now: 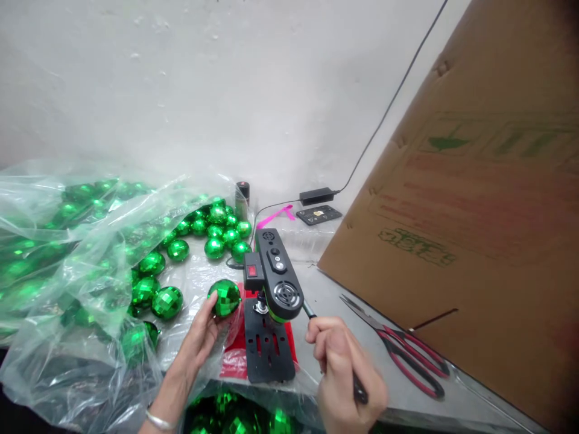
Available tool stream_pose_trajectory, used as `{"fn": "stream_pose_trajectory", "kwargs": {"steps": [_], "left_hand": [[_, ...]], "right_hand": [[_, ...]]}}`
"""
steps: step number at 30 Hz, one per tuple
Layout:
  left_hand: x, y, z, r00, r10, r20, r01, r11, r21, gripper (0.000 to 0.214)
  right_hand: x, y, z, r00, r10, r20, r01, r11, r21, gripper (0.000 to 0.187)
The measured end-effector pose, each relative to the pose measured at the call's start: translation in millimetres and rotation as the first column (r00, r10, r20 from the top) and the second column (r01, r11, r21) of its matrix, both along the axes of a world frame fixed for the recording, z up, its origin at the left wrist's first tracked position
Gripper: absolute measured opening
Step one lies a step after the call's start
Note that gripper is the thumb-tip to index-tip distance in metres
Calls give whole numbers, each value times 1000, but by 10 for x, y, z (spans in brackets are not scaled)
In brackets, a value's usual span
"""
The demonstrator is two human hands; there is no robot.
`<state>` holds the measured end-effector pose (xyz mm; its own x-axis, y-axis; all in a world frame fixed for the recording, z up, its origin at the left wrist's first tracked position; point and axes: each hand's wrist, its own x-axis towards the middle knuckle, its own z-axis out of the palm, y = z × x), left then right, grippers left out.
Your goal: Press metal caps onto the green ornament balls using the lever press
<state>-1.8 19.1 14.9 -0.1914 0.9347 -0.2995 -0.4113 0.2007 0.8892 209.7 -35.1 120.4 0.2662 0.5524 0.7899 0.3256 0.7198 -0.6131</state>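
My left hand [203, 334] has its fingers closed around a shiny green faceted ball ornament [226, 298], held just left of a small black machine [279, 274]. The machine has round vents, buttons and a red switch, and stands on a slotted black base plate [270, 355]. My right hand [346, 367] is wrapped round a black-handled metal rod [309, 309]. The rod's upper end reaches the machine's right side; whether it is fixed there I cannot tell. Red material [235, 355] lies beneath the base plate.
Several green ball ornaments [167, 302] spill from a clear plastic bag [85, 289] on the left. More balls [237, 419] sit below the table's front edge. Red-and-black scissors [402, 349] lie at right, beside a large cardboard box [461, 211]. A power adapter [316, 196] and phone [319, 215] lie behind.
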Motion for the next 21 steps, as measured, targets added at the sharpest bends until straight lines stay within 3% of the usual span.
{"fn": "stream_pose_trajectory", "kwargs": {"steps": [3, 7, 14, 21], "left_hand": [[150, -188, -53, 999, -13, 43, 13, 1000, -17, 77], [324, -296, -258, 977, -23, -211, 30, 999, 31, 88], [501, -371, -523, 816, -89, -571, 159, 984, 74, 94], [572, -450, -581, 714, -45, -698, 218, 963, 160, 86]], "right_hand": [[-3, 12, 105, 1000, 16, 15, -16, 1000, -20, 40], [10, 17, 130, 999, 40, 25, -40, 999, -6, 40], [33, 16, 101, 998, 47, 49, -47, 999, -1, 38], [32, 21, 89, 998, 48, 30, -48, 999, 3, 37]]}}
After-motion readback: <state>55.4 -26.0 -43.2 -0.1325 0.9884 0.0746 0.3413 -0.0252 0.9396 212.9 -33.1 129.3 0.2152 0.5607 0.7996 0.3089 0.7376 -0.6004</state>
